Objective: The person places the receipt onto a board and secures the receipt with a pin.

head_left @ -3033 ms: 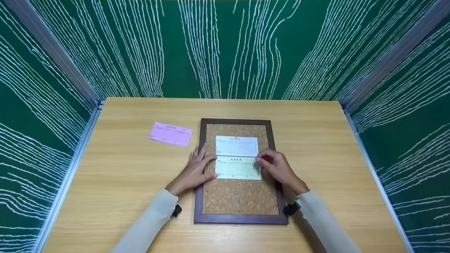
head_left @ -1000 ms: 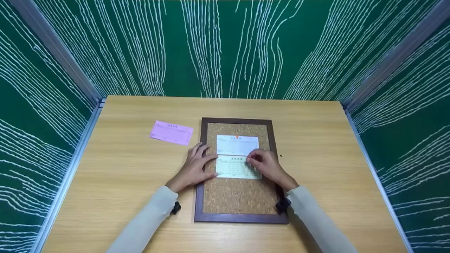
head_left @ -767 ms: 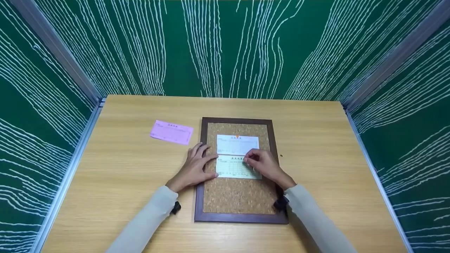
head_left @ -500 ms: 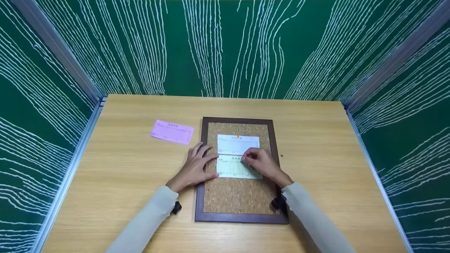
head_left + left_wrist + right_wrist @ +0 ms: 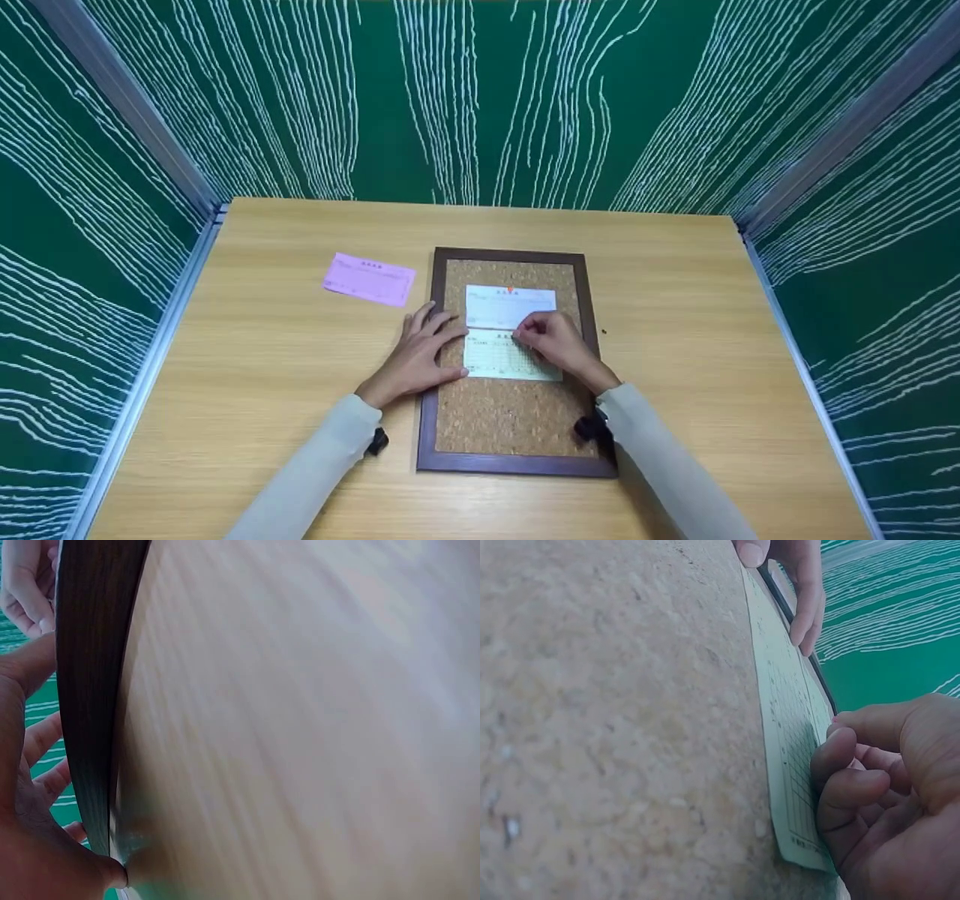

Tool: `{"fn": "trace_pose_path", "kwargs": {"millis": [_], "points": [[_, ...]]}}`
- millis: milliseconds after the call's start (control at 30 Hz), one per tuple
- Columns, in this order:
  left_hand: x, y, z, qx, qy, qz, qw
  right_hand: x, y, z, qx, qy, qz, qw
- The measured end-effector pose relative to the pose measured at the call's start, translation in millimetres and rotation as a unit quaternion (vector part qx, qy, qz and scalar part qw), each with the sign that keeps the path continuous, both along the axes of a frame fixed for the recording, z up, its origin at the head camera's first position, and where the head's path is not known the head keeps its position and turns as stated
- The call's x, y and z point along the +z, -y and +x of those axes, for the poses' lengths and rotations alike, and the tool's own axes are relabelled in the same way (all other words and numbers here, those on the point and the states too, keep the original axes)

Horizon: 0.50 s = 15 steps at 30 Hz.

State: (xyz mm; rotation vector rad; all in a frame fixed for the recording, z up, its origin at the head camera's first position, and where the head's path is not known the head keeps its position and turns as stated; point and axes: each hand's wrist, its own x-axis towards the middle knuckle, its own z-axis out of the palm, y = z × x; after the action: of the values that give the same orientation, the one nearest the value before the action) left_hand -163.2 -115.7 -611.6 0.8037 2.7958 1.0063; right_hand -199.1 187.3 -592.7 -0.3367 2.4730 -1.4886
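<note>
A framed cork board (image 5: pixel 510 420) lies on the table. On it a white slip (image 5: pixel 491 306), with an orange push pin (image 5: pixel 511 289) at its top edge, sits directly above a pale green slip (image 5: pixel 491 364). My left hand (image 5: pixel 415 356) spreads across the board's left frame, thumb and index fingertip at the green slip's left edge. My right hand (image 5: pixel 559 343) pinches a tiny reddish push pin (image 5: pixel 835 718) at the green slip's top middle; the fingers hide most of it. In the right wrist view the green slip (image 5: pixel 776 727) lies flat beneath the curled fingers.
A pink slip (image 5: pixel 369 279) lies on the wooden table (image 5: pixel 247 360), left of the board. A small dark speck (image 5: pixel 604 331) is just right of the frame. Green walls (image 5: pixel 510 97) with white wavy lines enclose the table's back and sides.
My right hand has slid left along the green slip's top edge, from its right corner to near the middle. The dark speck has come into sight. My left hand stays in place.
</note>
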Motion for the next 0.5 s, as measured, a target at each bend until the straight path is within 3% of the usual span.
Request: {"fn": "trace_pose_path", "kwargs": {"millis": [500], "points": [[-1.4,1.0,0.0,0.000,0.012,-0.007,0.9999,0.4,2.3,-1.8,-0.008,0.016,0.008,1.000]]}}
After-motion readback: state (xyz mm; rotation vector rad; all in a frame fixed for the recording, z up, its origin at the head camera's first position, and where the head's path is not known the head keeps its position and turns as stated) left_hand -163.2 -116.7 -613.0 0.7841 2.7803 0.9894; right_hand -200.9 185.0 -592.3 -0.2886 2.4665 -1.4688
